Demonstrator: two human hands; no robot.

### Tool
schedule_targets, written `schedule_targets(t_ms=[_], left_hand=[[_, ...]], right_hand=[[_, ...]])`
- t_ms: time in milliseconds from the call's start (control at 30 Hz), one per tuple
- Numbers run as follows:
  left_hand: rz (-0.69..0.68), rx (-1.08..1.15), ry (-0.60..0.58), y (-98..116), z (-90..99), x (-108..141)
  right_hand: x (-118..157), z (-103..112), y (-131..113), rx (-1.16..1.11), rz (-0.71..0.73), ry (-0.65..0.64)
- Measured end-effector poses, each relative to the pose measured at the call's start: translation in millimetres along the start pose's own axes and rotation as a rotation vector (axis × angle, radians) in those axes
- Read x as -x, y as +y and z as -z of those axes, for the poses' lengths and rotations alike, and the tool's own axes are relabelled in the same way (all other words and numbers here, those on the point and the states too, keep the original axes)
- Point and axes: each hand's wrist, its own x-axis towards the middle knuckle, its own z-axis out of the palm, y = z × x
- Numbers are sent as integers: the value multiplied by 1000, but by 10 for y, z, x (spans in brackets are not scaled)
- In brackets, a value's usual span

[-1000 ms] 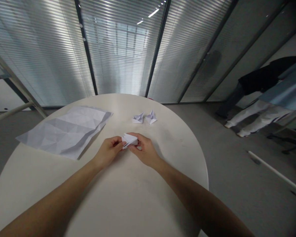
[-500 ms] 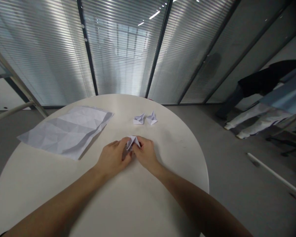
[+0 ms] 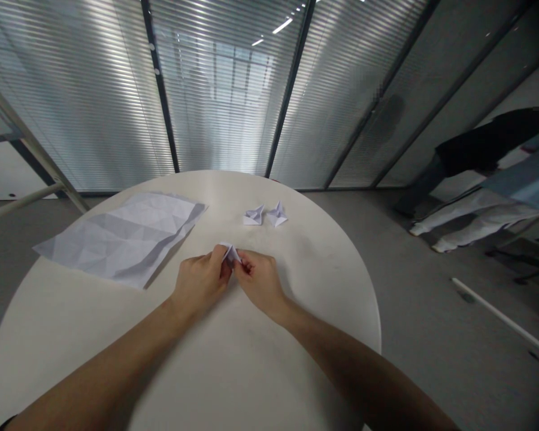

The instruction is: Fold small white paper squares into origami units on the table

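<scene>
A small folded piece of white paper (image 3: 231,255) is between the person's two hands, over the middle of the round table, partly covered by the fingers. The left hand (image 3: 202,280) pinches it from the left, fingers curled around that side; the right hand (image 3: 261,282) pinches its right edge between thumb and fingertips. The step in hand looks like working a fold or shaping the piece; which crease is being pressed cannot be told. A next move would seem to call for a steady left pinch while the right fingertips set the flap without crushing the points. Beyond, slightly right, two folded paper shapes (image 3: 254,216) stand close together on the white table (image 3: 238,371). To the left lies a large creased sheet (image 3: 121,239), well apart from them.
</scene>
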Motion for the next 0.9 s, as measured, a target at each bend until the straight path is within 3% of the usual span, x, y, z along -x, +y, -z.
schedule_targets(t_ms=[200,367,433,500,633,767,900], left_hand=[[53,-36,-5,14,-18,-21],[119,60,3,-45,-18,-32],[118,202,7,-96,-20,-34],[115,494,-13,-154,-20,-43],[178,1062,-94,-235,5,-79],[188,1170,-102,-237,56,-101],[116,1220,-157,-210,88,-91]], right_hand=[[22,-19,-21,-43,-17,65],[42,-47,-26,-53,-61,121],[38,-55,23,-113,-85,133],[19,-49,109,-249,-130,133],[-49,11,268,-684,-208,29],[-80,60,261,-947,-211,-125],[-79,54,211,-969,-264,-48]])
